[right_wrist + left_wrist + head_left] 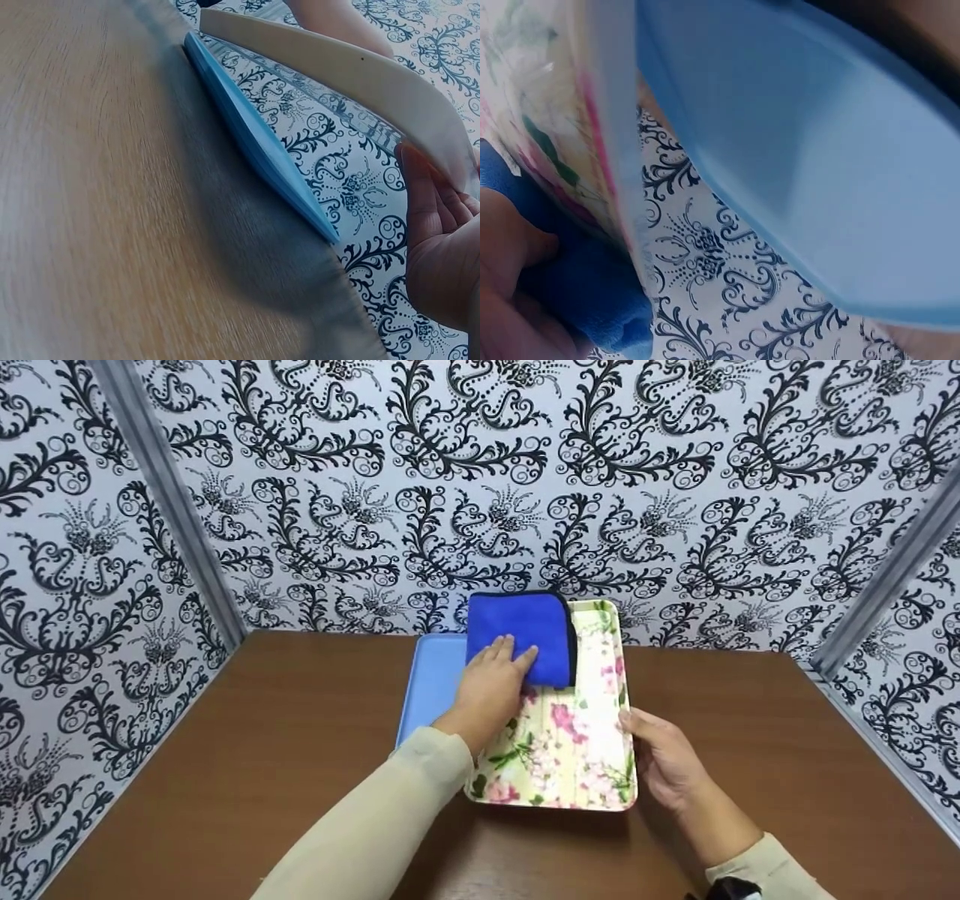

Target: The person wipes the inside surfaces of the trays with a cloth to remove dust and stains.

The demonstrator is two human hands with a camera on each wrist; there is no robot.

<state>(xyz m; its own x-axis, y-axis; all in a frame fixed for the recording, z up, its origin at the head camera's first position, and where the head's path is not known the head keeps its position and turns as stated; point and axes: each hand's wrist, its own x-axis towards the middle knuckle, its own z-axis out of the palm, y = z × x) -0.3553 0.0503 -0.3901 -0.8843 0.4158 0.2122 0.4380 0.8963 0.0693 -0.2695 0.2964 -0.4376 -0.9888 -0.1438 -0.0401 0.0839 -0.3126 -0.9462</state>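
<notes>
A floral tray (559,769), cream with pink blossoms, is tilted and raised off the table. At its right edge my right hand (667,761) grips it, thumb on the rim and fingers beneath. My left hand (491,682) lies with extended fingers on a folded blue cloth (517,619) with black edging, pressing it against the tray's upper face. In the left wrist view the cloth (585,277) lies under the thumb and fingers. Behind and left of the floral tray, a light blue tray (431,679) is partly covered by it; the right wrist view shows the blue tray (255,142) low on the table.
The brown wooden table (300,735) extends on both sides of the trays. A wall with black scroll-patterned covering (480,495) stands behind it, with patterned side walls and grey strips at the corners.
</notes>
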